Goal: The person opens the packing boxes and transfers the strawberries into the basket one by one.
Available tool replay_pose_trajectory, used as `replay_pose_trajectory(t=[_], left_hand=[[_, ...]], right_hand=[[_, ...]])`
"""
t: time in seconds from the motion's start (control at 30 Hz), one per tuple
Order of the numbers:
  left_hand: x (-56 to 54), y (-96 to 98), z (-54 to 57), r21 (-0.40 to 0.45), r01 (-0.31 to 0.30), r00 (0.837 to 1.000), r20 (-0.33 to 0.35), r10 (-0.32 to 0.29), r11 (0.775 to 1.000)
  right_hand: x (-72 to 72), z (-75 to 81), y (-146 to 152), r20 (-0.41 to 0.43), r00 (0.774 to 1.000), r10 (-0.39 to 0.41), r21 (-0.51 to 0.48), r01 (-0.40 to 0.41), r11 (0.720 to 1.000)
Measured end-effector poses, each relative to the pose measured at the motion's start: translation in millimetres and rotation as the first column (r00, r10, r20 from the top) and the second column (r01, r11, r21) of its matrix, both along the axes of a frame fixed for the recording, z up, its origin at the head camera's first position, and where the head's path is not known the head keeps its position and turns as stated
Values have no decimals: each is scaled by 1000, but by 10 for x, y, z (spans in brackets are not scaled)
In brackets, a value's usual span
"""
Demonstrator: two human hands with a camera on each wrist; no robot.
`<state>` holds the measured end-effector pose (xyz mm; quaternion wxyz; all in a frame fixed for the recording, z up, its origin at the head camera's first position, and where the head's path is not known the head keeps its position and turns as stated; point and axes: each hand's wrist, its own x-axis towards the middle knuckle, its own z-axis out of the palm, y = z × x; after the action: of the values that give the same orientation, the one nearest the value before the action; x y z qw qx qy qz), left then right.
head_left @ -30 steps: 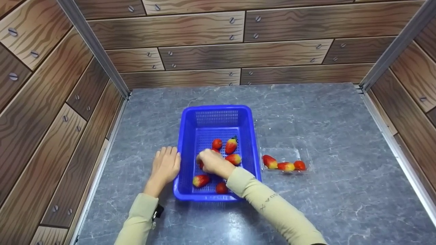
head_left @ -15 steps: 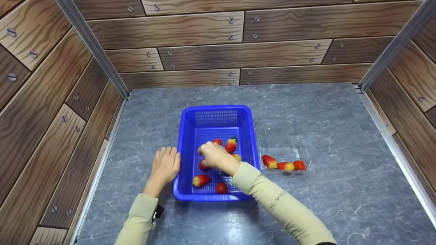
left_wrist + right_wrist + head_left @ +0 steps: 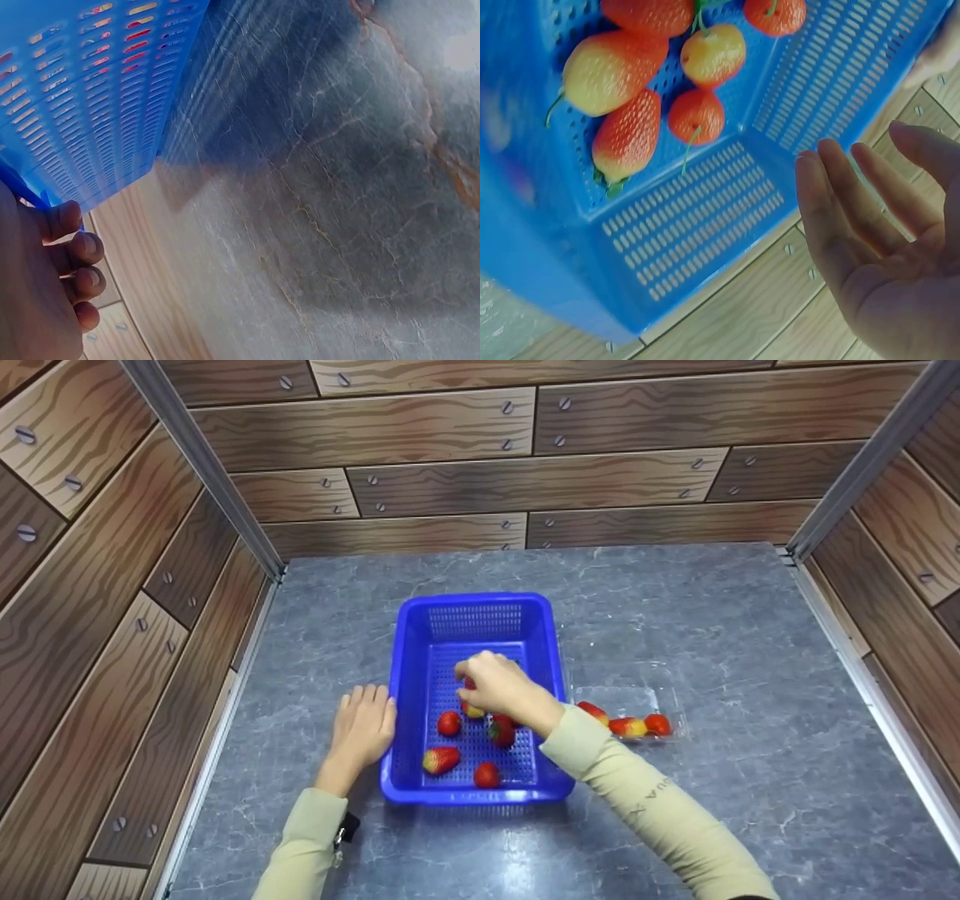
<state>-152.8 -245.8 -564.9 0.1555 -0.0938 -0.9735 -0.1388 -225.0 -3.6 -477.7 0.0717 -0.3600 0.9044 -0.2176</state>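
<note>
A blue plastic basket (image 3: 405, 660) with slotted walls stands in front of me, with several red and yellow strawberries (image 3: 442, 760) scattered on its floor. My left hand (image 3: 364, 724) lies at the basket's left rim, its fingers pointing forward and its thumb side against the rim. My right hand (image 3: 501, 688) is over the basket and covers some strawberries in the head view. In the right wrist view, that hand's fingers (image 3: 855, 195) are loosely bent with nothing between them. Beside them, strawberries (image 3: 626, 139) with green stems lie in the basket.
Right of the basket, a clear plastic container (image 3: 675, 690) holds several strawberries (image 3: 628, 727) along its near side, partly behind the right sleeve (image 3: 581, 741). The grey marbled tabletop (image 3: 750, 660) is bounded by wood-patterned walls (image 3: 622, 420) at the back and both sides.
My right hand has moved back and to the right over the basket, uncovering strawberries in the basket's middle. My left hand has stayed at the left rim.
</note>
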Motion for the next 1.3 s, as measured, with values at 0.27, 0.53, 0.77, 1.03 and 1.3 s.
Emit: replay_pose_trajectory(t=[0.27,0.53,0.77,1.03,1.3], left_hand=[[9,3,-16,-4,-1,1000,-7,1,1000],[16,19,-18,3,-7,1000,27,7,1000],[14,17,9,-2,-19,1000,-3,19,1000],[30,17,-14,-13,-23,1000,3,23,1000],[21,20,-6,-8,-12,1000,-17,12,1000]], right_hand=[[-4,112,228,-18,1000,-2,-10,2,1000],[-57,233,581,4,999,-37,-93,37,995],[-114,271,939,36,994,-99,-121,103,987],[-129,120,1376,29,988,-150,-130,153,980],[-123,-255,1727,48,983,-177,-94,181,979]])
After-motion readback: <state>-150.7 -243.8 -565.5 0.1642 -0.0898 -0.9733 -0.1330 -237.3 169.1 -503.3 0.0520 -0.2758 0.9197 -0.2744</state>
